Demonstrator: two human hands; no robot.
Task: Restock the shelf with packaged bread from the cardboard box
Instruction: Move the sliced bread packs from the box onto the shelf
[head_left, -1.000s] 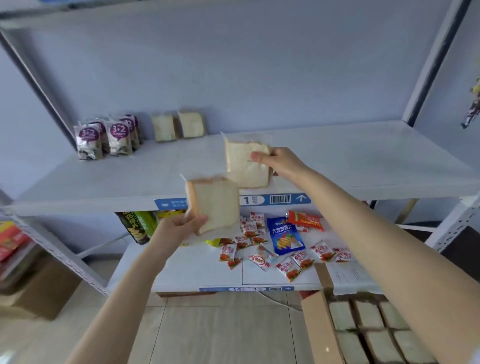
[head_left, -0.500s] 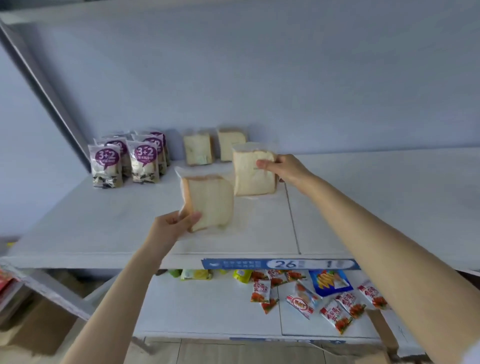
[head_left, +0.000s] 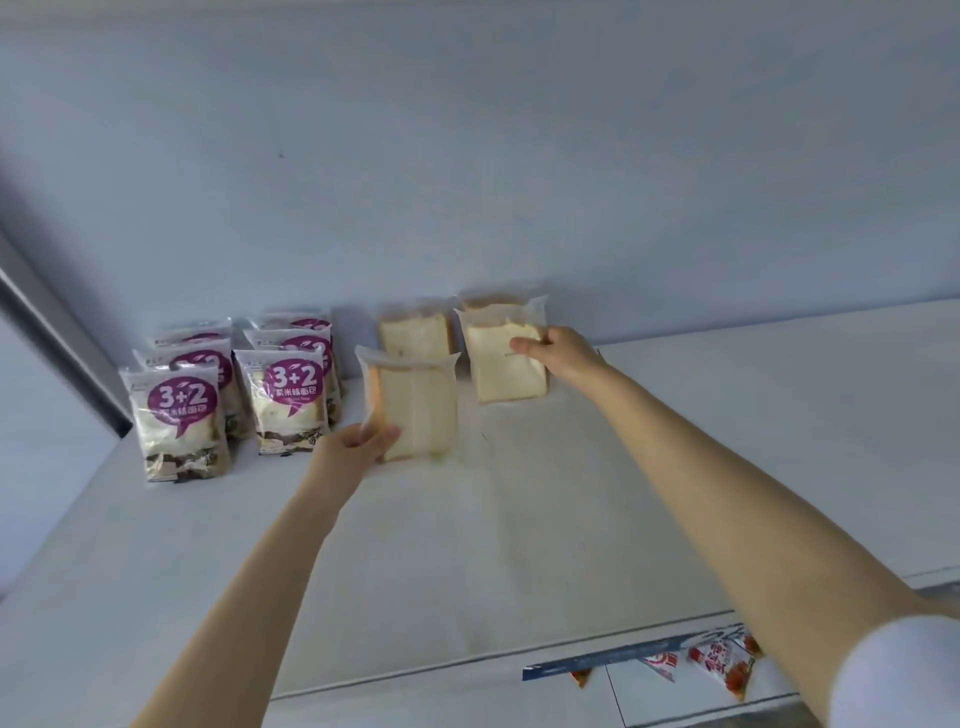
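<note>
Both hands have moved deeper over the shelf since half a second ago, and the two packets they carry now sit close to the back row.

Left hand: fingers curled round the lower left corner of the left packet of bread, thumb on its front face. The packet is upright and tilted slightly.

Right hand: fingers pinch the upper right edge of the right packet of bread, which is also upright. Whether either packet's base already bears on the shelf cannot be told.

Surroundings: the two packets at the back stand against the wall, directly behind the held pair. The purple-labelled packets stand in rows just to the left of the left packet. Snack packets show on the level below. The cardboard box is out of view.

Assessment of the step in hand, placing:
- Each packet should go down square, face forward, just in front of its partner at the back.
- The grip should loosen only once the base carries the weight, since the film is slack and the slice likely soft.
- The left packet needs clearance from the purple row, or it may topple a neighbour.
</note>
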